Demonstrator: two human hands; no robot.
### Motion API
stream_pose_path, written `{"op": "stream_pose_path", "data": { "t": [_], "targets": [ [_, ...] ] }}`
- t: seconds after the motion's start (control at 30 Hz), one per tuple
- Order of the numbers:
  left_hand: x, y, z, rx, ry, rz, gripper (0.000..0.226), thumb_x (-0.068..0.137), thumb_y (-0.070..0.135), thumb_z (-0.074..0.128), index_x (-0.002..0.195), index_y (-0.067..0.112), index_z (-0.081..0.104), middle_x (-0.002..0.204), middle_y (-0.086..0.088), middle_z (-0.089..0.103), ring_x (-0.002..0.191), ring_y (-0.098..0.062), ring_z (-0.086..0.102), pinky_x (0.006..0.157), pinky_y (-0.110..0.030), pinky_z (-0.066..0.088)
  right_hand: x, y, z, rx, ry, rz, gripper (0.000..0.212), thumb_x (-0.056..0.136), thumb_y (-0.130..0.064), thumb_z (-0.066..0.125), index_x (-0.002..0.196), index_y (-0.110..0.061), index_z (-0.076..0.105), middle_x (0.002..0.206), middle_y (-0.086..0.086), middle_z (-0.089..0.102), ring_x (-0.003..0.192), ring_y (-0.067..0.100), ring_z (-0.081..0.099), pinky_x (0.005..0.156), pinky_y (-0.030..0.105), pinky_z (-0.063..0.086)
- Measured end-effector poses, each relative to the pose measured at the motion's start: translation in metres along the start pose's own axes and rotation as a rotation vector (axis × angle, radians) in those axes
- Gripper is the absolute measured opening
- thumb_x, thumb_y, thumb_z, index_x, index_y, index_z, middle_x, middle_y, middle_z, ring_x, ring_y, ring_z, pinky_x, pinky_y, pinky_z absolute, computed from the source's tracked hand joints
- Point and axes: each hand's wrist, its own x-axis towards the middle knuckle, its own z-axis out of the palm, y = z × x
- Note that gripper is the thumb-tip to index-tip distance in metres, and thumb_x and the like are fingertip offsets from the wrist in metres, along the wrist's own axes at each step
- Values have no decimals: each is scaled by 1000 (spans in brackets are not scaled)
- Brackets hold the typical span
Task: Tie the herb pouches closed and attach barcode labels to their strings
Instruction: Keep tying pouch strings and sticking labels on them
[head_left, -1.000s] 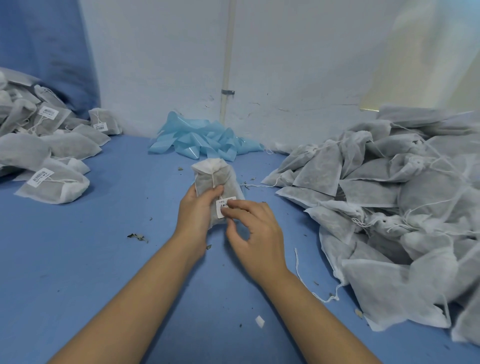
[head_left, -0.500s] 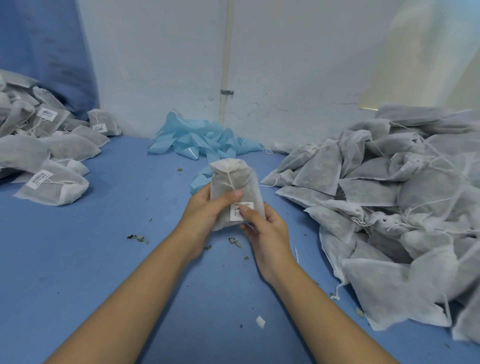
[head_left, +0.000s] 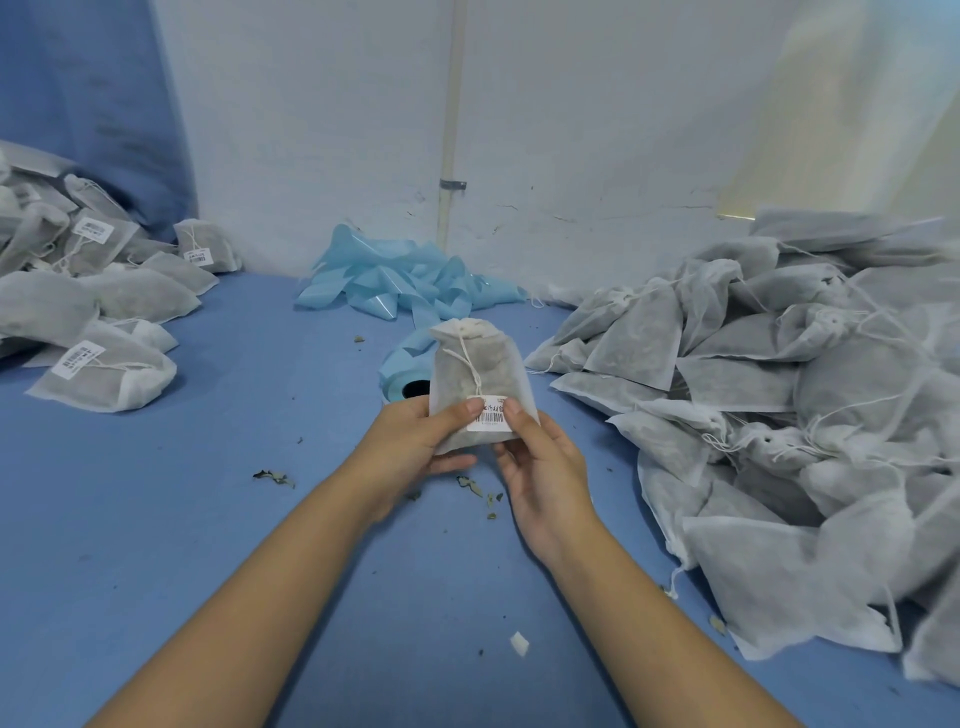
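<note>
Two hands grip gauzy pouch

Both hands hold one herb pouch upright above the blue bench. Left hand grips its lower left edge, right hand the lower right; both thumbs press on the barcode label. String runs from the tied neck down to the label. Labelled pouches piled far left, unlabelled pile on the right. Crumpled light-blue backing strip behind the pouch, herb crumbs on the bench.
</note>
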Motion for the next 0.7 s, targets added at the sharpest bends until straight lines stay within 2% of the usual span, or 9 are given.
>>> {"op": "stream_pose_path", "data": {
  "t": [0.1,0.17,0.2,0.27,0.33,0.37,0.43,0.6,0.7],
  "targets": [
    [-3,1,-1,319,53,48,31,88,38,64,80,8,65,59,-5,67,42,-12,55,41,-17,41,1,0,-1,-14,8,1,3,88,-10,64,91,-9,66,81,1,68,71,8,64,67,18,52],
    [-2,4,-2,109,175,91,30,89,32,63,72,9,57,51,-2,57,39,-8,48,40,-15,39,1,-1,-1,-38,2,21,5,87,-10,66,91,-11,69,80,-1,69,70,8,62,66,17,52],
    [0,10,-4,-136,221,131,25,91,25,61,73,10,55,57,-1,60,46,-7,55,45,-15,44,2,-1,-1,-45,-2,31,8,85,-8,67,92,-11,70,80,-1,69,69,8,62,65,17,52],
    [4,21,-10,-652,191,223,7,90,12,59,86,9,54,87,-1,67,85,-9,68,72,-23,57,2,-1,-2,-56,-10,50,14,84,-2,67,95,-9,71,79,0,70,70,9,63,65,17,53],
    [6,27,-16,-831,163,262,37,85,5,60,120,5,48,124,-2,57,115,-13,58,92,-39,53,3,-2,-2,-41,-5,64,17,84,4,64,96,-7,70,79,2,70,70,10,63,64,17,53],
    [6,25,-17,-793,156,254,59,86,2,59,140,2,34,141,-3,46,119,-13,56,94,-41,52,4,-2,-3,-25,2,70,17,84,6,63,94,-6,70,79,2,70,70,10,63,64,17,53],
    [3,21,-13,-612,121,232,70,90,0,56,149,2,19,146,-5,43,115,-13,59,89,-37,54,5,-3,-3,22,19,87,17,85,8,60,90,-5,70,75,2,71,67,10,63,63,17,54],
    [0,13,5,-14,134,238,20,93,9,55,109,18,64,101,6,73,96,-3,67,81,-18,53,10,-5,-11,164,43,167,14,88,3,58,93,-5,68,78,4,70,67,11,62,64,20,54],
    [0,11,26,289,170,358,24,92,4,53,94,24,67,92,13,71,84,10,60,73,-3,42,14,-7,-12,234,28,201,16,89,2,55,98,-5,66,86,6,67,72,13,62,70,23,53]
  ]
}}
